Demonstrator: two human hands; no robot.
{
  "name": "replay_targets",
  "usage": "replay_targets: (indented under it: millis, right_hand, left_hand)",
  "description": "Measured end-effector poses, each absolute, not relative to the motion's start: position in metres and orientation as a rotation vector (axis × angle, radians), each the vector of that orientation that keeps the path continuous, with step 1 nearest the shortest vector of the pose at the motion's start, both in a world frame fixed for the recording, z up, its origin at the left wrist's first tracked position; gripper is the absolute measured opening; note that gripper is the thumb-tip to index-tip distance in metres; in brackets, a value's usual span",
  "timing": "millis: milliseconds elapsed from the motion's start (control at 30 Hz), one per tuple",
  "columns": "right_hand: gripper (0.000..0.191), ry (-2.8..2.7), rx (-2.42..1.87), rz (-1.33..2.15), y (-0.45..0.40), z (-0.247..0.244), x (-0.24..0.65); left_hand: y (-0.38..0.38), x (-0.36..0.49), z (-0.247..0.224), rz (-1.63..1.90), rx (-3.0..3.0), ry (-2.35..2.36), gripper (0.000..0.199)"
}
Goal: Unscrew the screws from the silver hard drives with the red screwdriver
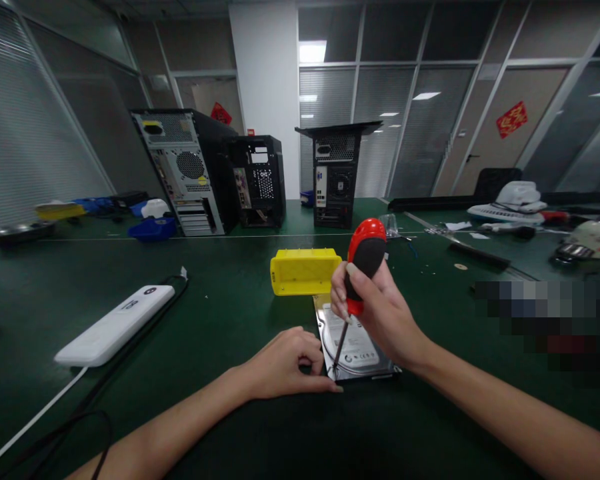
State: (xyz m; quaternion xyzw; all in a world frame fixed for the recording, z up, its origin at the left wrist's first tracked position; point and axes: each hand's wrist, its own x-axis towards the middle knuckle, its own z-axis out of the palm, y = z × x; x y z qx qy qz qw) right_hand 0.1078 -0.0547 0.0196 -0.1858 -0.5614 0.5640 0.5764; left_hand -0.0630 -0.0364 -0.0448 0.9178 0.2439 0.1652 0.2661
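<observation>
A hard drive [359, 341] with a white label lies flat on the green table in front of me. My right hand [375, 300] is wrapped round a red and black screwdriver [368, 248], held tilted with the handle up. Its tip meets the drive's near left corner; the screw itself is too small to make out. My left hand [293, 363] grips that same corner, fingers curled at the left side and thumb along the front edge. Just behind the drive is a yellow plastic bin [306, 273], its inside facing me.
A white power strip [117, 325] with cables lies at left. Computer cases [184, 173], [334, 177] stand at the back, near a blue bin [153, 229]. Metal strips [480, 257], small scraps and a white appliance [510, 203] lie to the right.
</observation>
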Motion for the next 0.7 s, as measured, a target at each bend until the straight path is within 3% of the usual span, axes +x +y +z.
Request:
replay_targets:
  millis: [267, 467, 700]
  right_hand:
    - [0.022, -1.284, -0.397, 1.375, -0.053, 0.0195, 0.1059]
    - [0.035, -1.251, -0.428, 1.343, -0.0543, 0.0188, 0.1081]
    - [0.027, -1.205, -0.438, 1.357, -0.053, 0.018, 0.1074]
  left_hand:
    - [-0.0382, -0.0635, -0.043, 0.385, 2.529, 0.69, 0.041]
    - [-0.0384, -0.0627, -0.0436, 0.362, 2.538, 0.683, 0.042]
    - [-0.0395, -0.0623, -0.0418, 0.331, 2.548, 0.719, 0.041]
